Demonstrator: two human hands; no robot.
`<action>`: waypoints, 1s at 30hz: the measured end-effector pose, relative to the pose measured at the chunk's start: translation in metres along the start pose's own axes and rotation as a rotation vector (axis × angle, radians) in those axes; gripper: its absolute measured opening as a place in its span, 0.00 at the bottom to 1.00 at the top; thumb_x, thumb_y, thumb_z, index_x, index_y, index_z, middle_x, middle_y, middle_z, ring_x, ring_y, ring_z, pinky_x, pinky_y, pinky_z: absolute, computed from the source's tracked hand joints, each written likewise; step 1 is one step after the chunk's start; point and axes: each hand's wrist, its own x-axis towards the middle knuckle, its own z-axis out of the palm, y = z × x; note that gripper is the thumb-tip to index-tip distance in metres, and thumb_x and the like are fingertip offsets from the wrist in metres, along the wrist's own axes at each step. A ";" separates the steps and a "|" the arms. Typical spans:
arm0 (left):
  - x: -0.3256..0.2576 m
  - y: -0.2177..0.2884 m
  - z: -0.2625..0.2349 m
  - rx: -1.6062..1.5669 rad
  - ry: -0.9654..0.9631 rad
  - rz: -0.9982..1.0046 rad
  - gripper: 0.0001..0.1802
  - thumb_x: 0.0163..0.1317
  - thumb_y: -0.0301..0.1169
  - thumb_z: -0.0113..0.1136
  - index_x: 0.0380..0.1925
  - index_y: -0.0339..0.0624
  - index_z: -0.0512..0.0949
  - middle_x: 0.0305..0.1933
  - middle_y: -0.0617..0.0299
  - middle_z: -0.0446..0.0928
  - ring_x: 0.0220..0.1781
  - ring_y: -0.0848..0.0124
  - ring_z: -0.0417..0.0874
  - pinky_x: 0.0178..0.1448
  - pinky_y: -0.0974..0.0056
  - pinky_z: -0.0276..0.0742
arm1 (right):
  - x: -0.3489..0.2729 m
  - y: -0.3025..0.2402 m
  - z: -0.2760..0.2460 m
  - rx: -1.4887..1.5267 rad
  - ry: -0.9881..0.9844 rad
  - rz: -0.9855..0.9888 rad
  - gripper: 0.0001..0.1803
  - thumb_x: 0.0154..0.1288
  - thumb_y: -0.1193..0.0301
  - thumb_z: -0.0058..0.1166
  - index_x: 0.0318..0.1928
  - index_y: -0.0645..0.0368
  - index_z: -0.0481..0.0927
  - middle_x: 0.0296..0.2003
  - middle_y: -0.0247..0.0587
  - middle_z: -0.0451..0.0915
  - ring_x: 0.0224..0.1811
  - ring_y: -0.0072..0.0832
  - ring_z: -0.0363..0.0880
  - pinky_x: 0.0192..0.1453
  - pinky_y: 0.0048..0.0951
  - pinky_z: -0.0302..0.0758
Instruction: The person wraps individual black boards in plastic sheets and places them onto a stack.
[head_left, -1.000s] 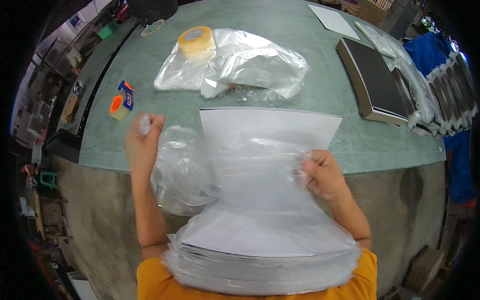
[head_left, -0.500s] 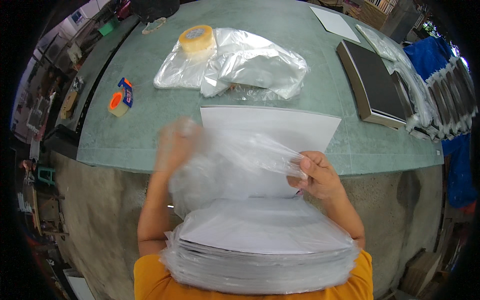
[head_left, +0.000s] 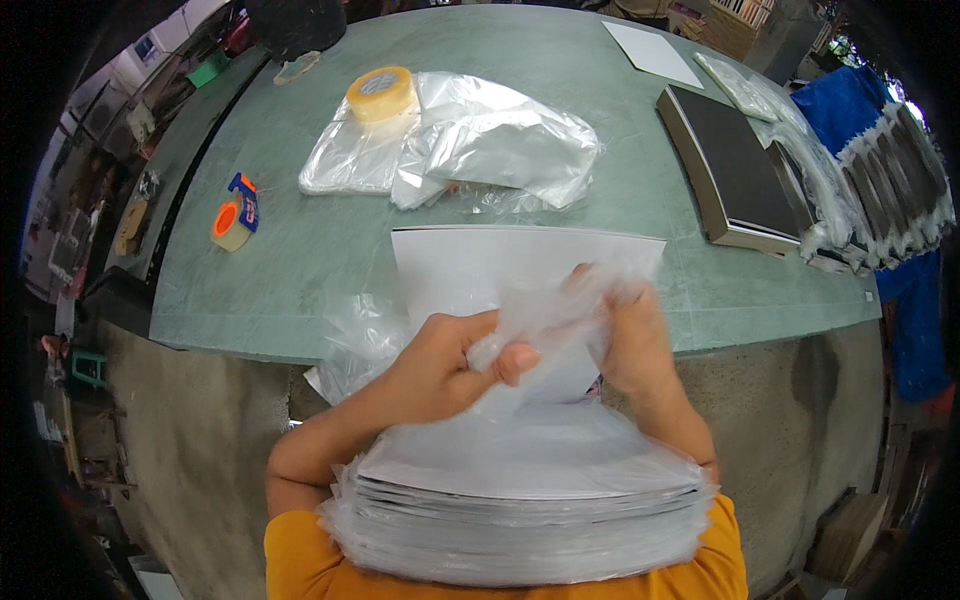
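Clear plastic film (head_left: 545, 308), bunched up, stretches between my two hands. My left hand (head_left: 450, 360) is closed on one part of it, thumb toward the right. Smeared by motion, my right hand (head_left: 632, 335) grips the other end. Behind them a white board (head_left: 450, 260) lies on the table's near edge, partly covered by the hands and film. Close to my body rises a thick stack of white sheets in clear plastic (head_left: 530, 460). More loose clear film (head_left: 365, 335) hangs by my left forearm.
On the green table (head_left: 330, 270) are a tape roll (head_left: 380, 92) on clear plastic bags (head_left: 500, 130) and an orange-blue tape dispenser (head_left: 235, 215). At right lie a black-topped stack of boards (head_left: 735, 165) and wrapped bundles (head_left: 890, 185). A white sheet (head_left: 650, 52) is farther back.
My left hand has come right and down, nearer my right hand. My right hand has risen slightly, and the film between them is now bunched rather than spread.
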 end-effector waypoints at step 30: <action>-0.030 -0.055 -0.003 1.407 -0.471 -0.120 0.05 0.43 0.26 0.54 0.22 0.39 0.76 0.23 0.60 0.76 0.26 0.66 0.79 0.24 0.66 0.72 | -0.052 0.025 -0.024 -1.732 -0.798 0.216 0.20 0.44 0.52 0.55 0.21 0.59 0.80 0.24 0.40 0.78 0.47 0.39 0.70 0.67 0.44 0.41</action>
